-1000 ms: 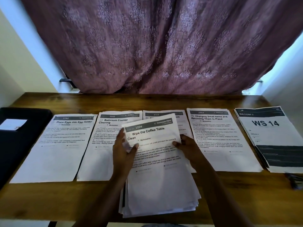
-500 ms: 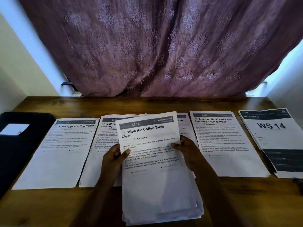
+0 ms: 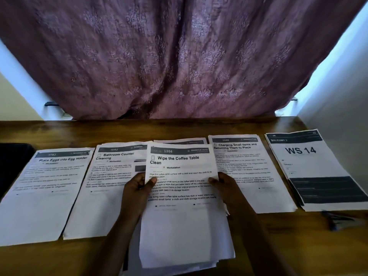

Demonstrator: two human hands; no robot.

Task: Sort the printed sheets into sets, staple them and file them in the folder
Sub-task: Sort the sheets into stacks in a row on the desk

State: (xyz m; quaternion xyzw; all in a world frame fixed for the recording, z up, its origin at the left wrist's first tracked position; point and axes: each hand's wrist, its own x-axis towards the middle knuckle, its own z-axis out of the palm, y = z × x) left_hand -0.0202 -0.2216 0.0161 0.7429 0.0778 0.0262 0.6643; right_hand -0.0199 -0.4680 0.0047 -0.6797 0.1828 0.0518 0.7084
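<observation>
A thick stack of printed sheets [image 3: 185, 226], topped by "Wipe the Coffee Table Clean", sits in front of me. My left hand [image 3: 137, 193] grips its left edge with the thumb on top. My right hand [image 3: 225, 186] holds its right edge. Sorted piles lie in a row on the wooden table [image 3: 298, 242]: "Place Eggs into Egg Holder" [image 3: 45, 194], "Bathroom Counter Cleaning" [image 3: 107, 186], a mostly hidden pile [image 3: 181, 140] behind the held stack, "Charging Small Items" [image 3: 256, 176], and "WS 14" [image 3: 310, 168]. A black folder [image 3: 14, 164] lies at the far left.
A mauve patterned curtain [image 3: 179, 56] hangs behind the table's far edge. A small dark object [image 3: 336, 220] lies on the table near the right edge, below the "WS 14" pile. White walls close in on both sides.
The held stack has been straightened and squared up, its top sheet now upright instead of tilted. Both hands slid along its side edges.
</observation>
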